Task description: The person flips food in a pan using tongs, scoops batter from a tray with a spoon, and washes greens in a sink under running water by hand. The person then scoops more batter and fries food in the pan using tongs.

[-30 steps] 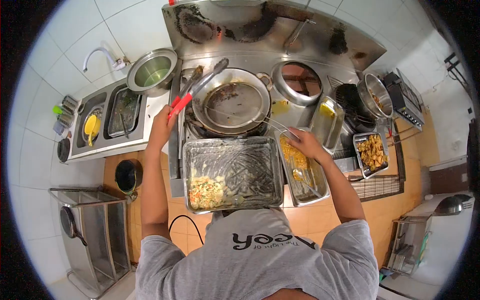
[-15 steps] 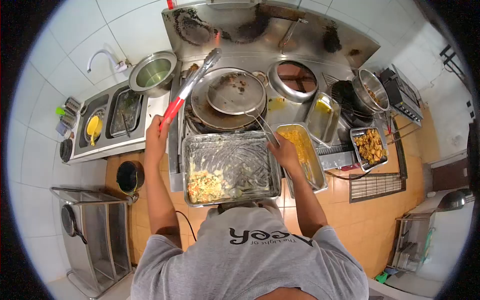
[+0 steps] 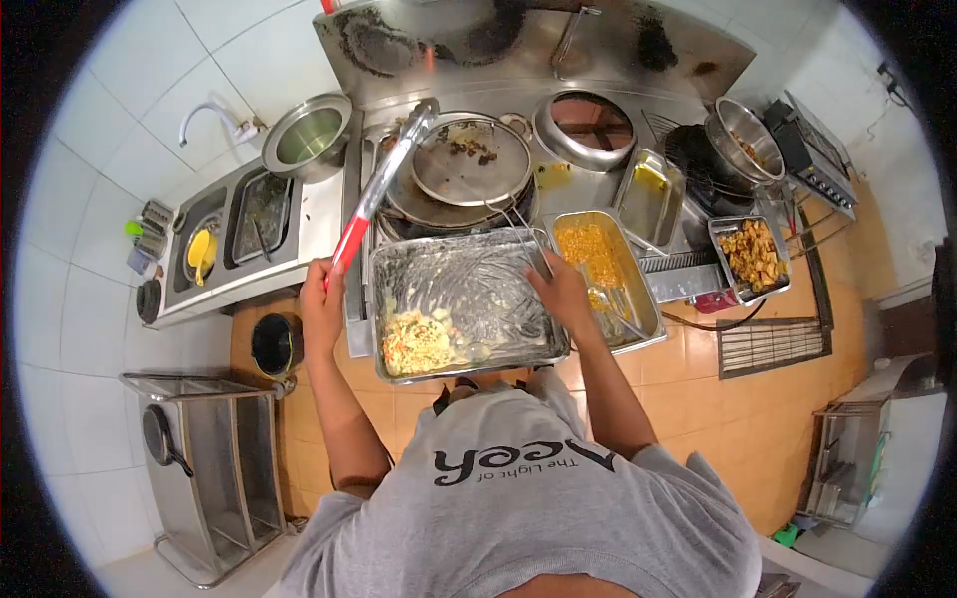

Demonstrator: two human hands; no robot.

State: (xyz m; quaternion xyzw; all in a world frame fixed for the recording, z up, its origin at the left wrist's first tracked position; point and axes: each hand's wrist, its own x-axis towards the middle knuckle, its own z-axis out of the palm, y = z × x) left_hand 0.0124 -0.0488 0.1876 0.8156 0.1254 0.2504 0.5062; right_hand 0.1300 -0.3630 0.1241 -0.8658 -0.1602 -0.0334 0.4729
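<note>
My left hand (image 3: 322, 299) is closed around the red handle of long metal tongs (image 3: 384, 179), whose tips point up toward the stove. My right hand (image 3: 563, 297) is at the end of the long wire handle of a round strainer (image 3: 471, 179), fingers by the tray's right rim. The strainer rests over a dark wok (image 3: 414, 214) and has brown bits in it. In front of me, a large metal tray (image 3: 488, 269) is smeared with pale batter. A heap of chopped vegetables in batter (image 3: 419, 341) lies in its near left corner.
To the right are a pan of orange batter (image 3: 588, 249), an oily tray (image 3: 648, 204), a tray of fried pieces (image 3: 750, 254) and a steel bowl (image 3: 743, 140). A pot (image 3: 307, 135) and sinks (image 3: 261, 219) stand left. A black bucket (image 3: 276, 344) is on the floor.
The view has shifted, so the stove sits higher in the picture. Brown bits in the strainer have shifted and more show. My right hand is lower relative to the strainer; the tongs remain in my left.
</note>
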